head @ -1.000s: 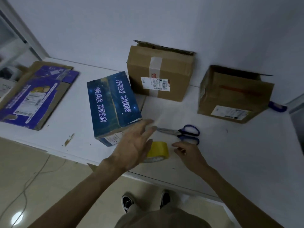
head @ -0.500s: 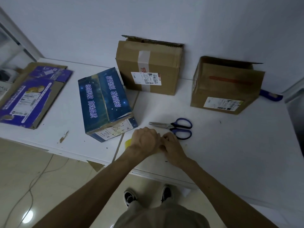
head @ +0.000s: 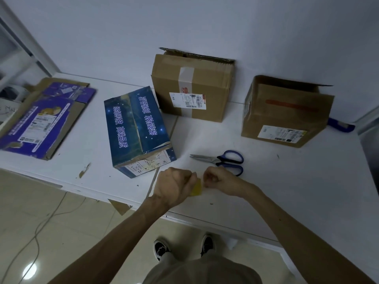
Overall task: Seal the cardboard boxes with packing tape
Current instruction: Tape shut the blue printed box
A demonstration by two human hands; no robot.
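My left hand (head: 174, 186) is closed around a yellow roll of packing tape (head: 197, 188) near the table's front edge; only a sliver of the roll shows. Just right of the roll, my right hand (head: 216, 177) is a fist with its fingertips pinched at the roll's side. A blue starry box (head: 136, 128) lies on its side left of my hands. Behind it stands a brown box (head: 194, 89) with open top flaps. A second brown box (head: 287, 111) with an open flap sits at the right.
Blue-handled scissors (head: 223, 161) lie right behind my right hand. Flattened purple cardboard (head: 41, 119) covers the table's left end. A blue-handled tool (head: 341, 126) pokes out behind the right box. Cardboard scraps (head: 84, 171) lie near the front edge of the white table (head: 287, 191).
My left hand came down and closed on the tape roll. My right hand moved up to the roll, then drew slightly to the right. The camera view shifted a little.
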